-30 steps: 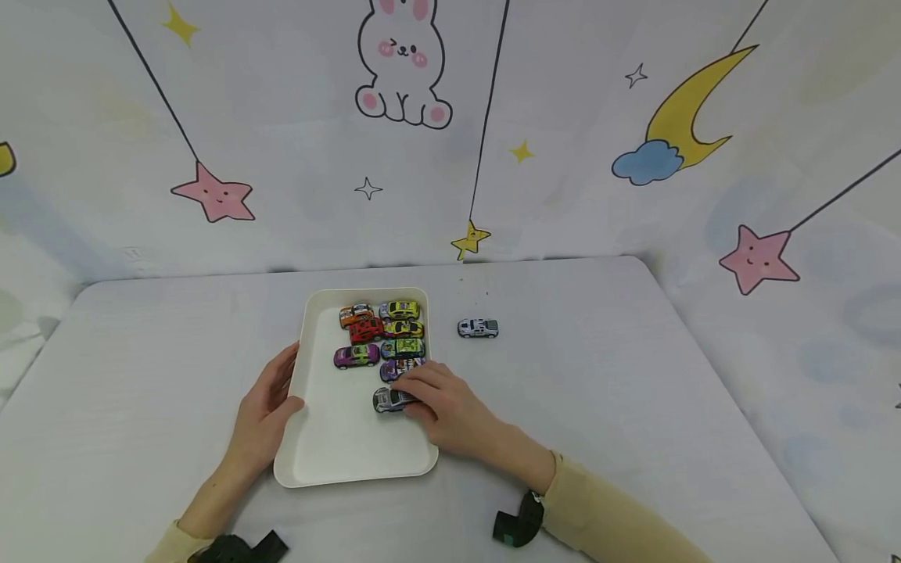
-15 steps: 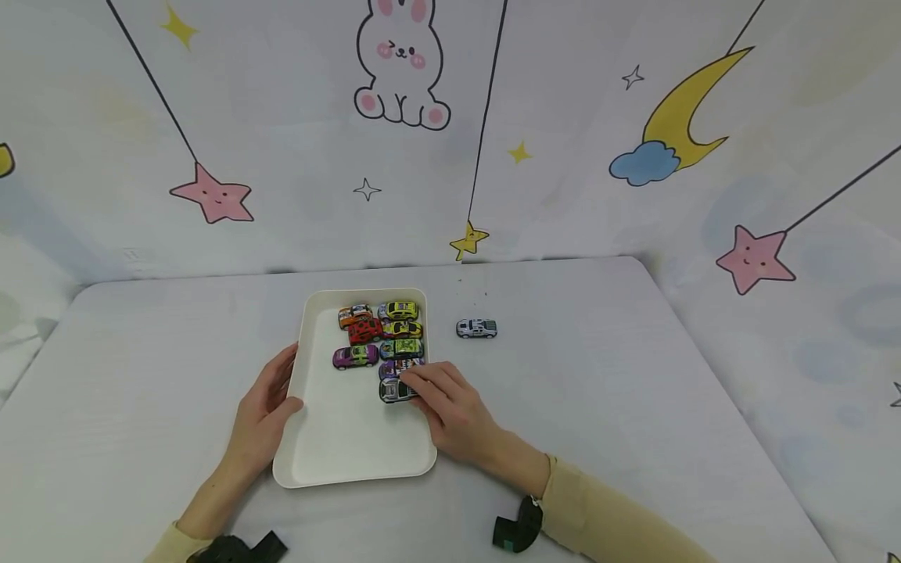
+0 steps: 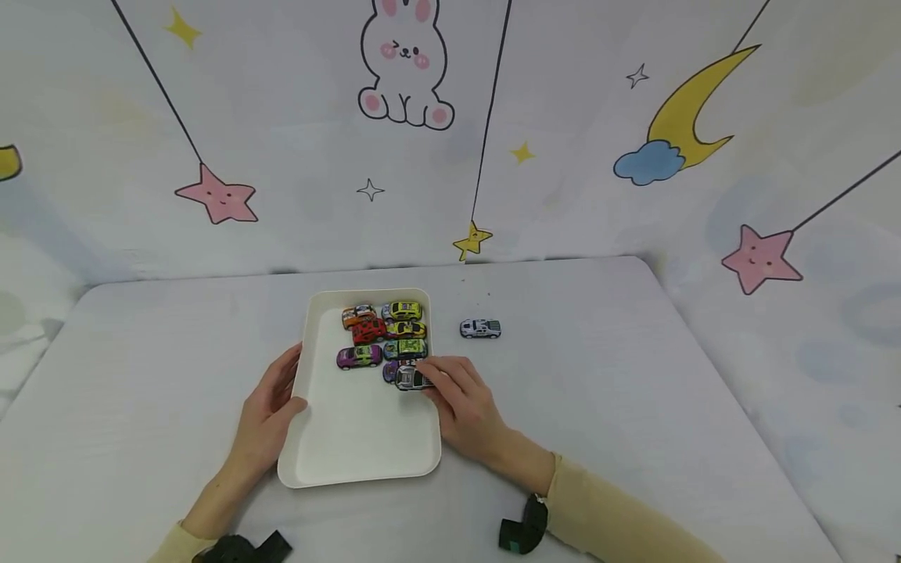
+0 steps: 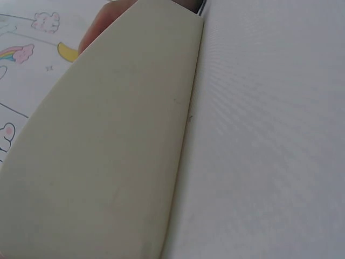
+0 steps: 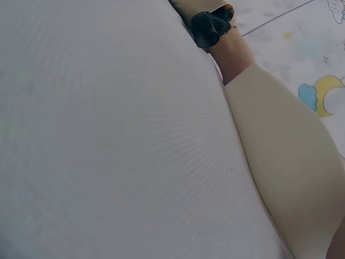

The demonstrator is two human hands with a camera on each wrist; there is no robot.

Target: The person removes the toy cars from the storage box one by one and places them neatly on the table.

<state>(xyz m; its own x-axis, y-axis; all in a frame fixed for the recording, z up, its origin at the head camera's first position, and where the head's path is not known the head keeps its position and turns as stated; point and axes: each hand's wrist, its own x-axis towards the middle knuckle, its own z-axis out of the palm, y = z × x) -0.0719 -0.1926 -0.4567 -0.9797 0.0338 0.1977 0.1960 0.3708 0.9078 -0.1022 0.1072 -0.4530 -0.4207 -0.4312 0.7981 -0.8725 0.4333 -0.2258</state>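
In the head view, my left hand (image 3: 263,418) holds the left edge of a white tray (image 3: 359,453), thumb at the rim and fingers outside. My right hand (image 3: 470,407) pinches a silver-grey toy car (image 3: 410,378) over the tray's right side, its right end covered by the fingers. It overlaps a purple toy car (image 3: 389,371), mostly hidden behind it. Farther back in the tray lie a green toy car (image 3: 405,349), a red toy car (image 3: 367,331), a magenta toy car (image 3: 359,357) and several others. The tray's wall (image 4: 108,140) fills much of the left wrist view.
A white-and-grey toy car (image 3: 480,328) sits on the white-covered table (image 3: 598,391), right of the tray. Behind the table rises a patterned backdrop (image 3: 296,141). The right wrist view shows the tray's outer wall (image 5: 285,156) and the other forearm (image 5: 232,56) beyond.
My right hand has moved the silver-grey car away from me and slightly right, from in front of the purple car to overlapping it. My left hand stays at the tray's edge.
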